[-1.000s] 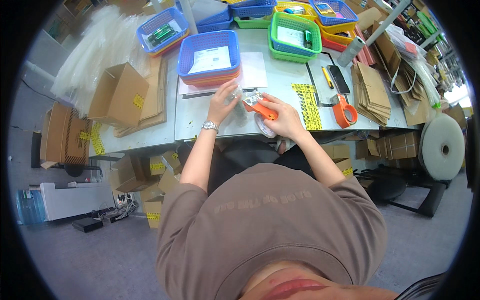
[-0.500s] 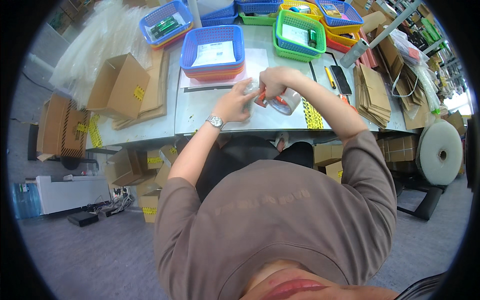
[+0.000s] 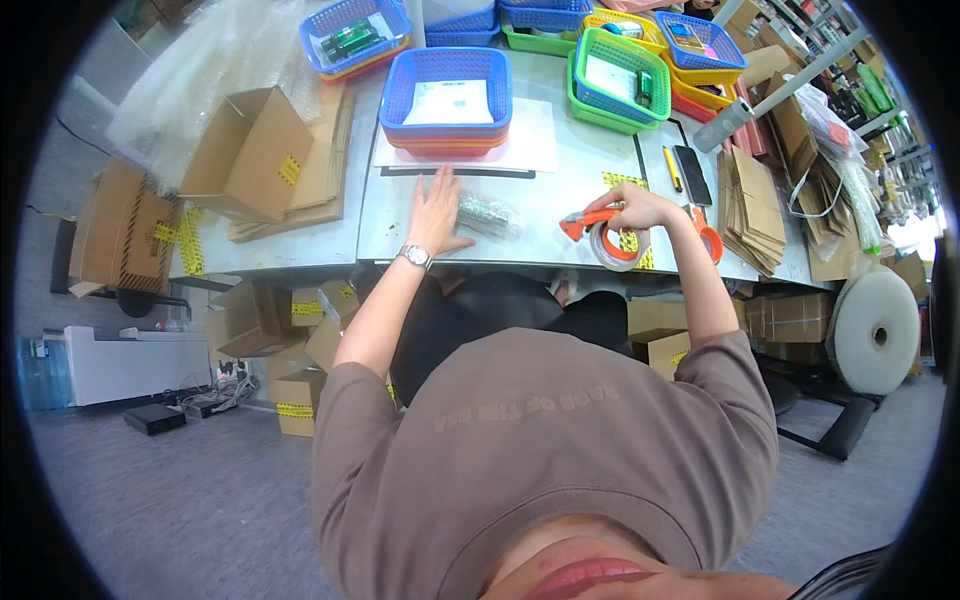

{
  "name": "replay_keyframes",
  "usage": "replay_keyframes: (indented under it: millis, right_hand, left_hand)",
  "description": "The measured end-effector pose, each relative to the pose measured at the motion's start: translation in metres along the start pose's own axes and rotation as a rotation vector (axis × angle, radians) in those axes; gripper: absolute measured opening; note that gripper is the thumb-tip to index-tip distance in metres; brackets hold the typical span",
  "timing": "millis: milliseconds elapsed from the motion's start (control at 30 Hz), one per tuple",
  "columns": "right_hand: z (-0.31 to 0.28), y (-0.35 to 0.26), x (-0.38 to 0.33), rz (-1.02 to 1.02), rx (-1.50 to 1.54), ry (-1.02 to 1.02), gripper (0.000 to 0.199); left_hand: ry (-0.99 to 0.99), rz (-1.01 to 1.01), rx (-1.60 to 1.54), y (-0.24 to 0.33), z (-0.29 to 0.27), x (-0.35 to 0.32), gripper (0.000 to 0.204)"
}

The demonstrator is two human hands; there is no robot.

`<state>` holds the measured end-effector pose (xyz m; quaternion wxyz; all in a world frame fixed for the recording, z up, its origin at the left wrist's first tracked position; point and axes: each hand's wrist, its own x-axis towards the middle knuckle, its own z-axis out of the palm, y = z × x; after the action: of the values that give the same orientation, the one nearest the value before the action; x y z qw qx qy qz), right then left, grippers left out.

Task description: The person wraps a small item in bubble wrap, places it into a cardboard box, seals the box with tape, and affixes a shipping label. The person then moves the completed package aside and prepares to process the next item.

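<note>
A clear bubble-wrapped bundle [image 3: 489, 215] with something greenish inside lies on the white table in front of me. My left hand [image 3: 436, 215], a metal watch on its wrist, is spread open at the bundle's left end; whether it touches the wrap I cannot tell. Off to the right, my right hand [image 3: 643, 208] grips an orange tape dispenser [image 3: 574, 228] fitted with a roll of tape. The dispenser is held near the table's front edge, apart from the bundle.
Beyond my hands stands a stack of baskets [image 3: 447, 92] with a paper in the top one. An open carton [image 3: 243, 155] is at left. On the right lie a yellow cutter [image 3: 672, 169], a phone [image 3: 691, 175], another orange dispenser [image 3: 712, 243] and folded cardboard [image 3: 751, 205].
My right hand has moved right with the tape dispenser, away from the bundle. The left hand has let go of the bundle and opened, shifting slightly left.
</note>
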<state>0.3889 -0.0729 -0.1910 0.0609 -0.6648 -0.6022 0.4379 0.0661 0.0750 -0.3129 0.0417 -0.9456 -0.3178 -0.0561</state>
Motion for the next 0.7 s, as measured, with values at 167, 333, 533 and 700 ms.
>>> replay_keyframes:
  millis: [167,333,533,700]
  right_hand:
    - [0.014,0.012,-0.002,-0.08,0.423,0.219,0.056]
    - [0.044,-0.008,0.042,-0.132,0.512,0.239,0.048]
    - [0.077,-0.023,0.068,-0.249,0.374,0.21,0.051]
    - [0.089,-0.033,0.052,-0.392,-0.176,0.332,0.054]
  left_hand:
    - [0.1,0.191,-0.38,0.014,0.039,0.023,0.087]
    - [0.256,0.199,-0.565,0.014,0.035,-0.007,0.094]
    - [0.205,0.217,-0.646,0.01,0.031,-0.038,0.097]
    - [0.172,0.205,-0.656,0.009,0.031,-0.038,0.094]
